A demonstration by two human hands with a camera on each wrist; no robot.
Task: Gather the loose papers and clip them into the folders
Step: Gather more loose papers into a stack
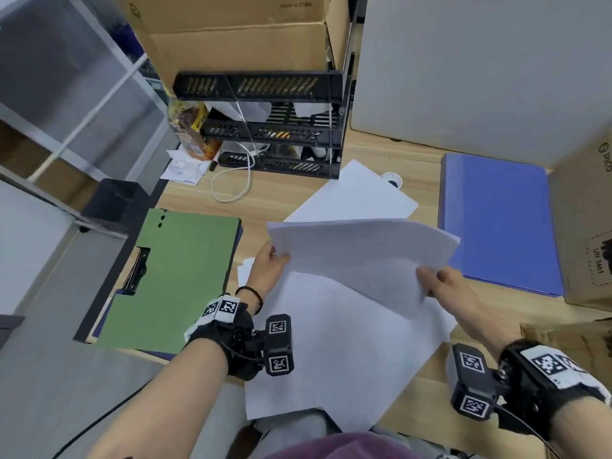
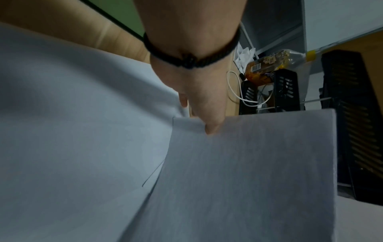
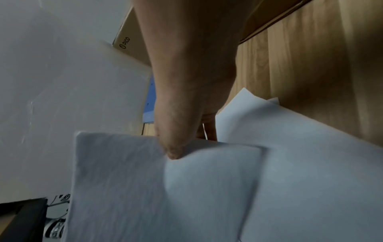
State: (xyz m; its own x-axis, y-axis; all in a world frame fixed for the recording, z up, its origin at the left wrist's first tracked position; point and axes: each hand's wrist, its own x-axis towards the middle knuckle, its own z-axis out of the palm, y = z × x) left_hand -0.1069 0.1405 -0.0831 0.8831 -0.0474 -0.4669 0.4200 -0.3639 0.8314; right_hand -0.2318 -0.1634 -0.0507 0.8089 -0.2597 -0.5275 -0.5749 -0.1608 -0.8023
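The left hand (image 1: 268,270) and right hand (image 1: 445,286) each pinch an opposite edge of a held stack of white sheets (image 1: 364,256), lifted above loose papers (image 1: 331,342) on the bench (image 1: 265,200), between a green folder (image 1: 175,276) and a blue folder (image 1: 500,220).

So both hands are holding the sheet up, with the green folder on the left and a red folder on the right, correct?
Not quite: the folder on the right is blue, not red, as the head view shows. The rest holds: left hand and right hand hold the sheet up, green folder on the left.
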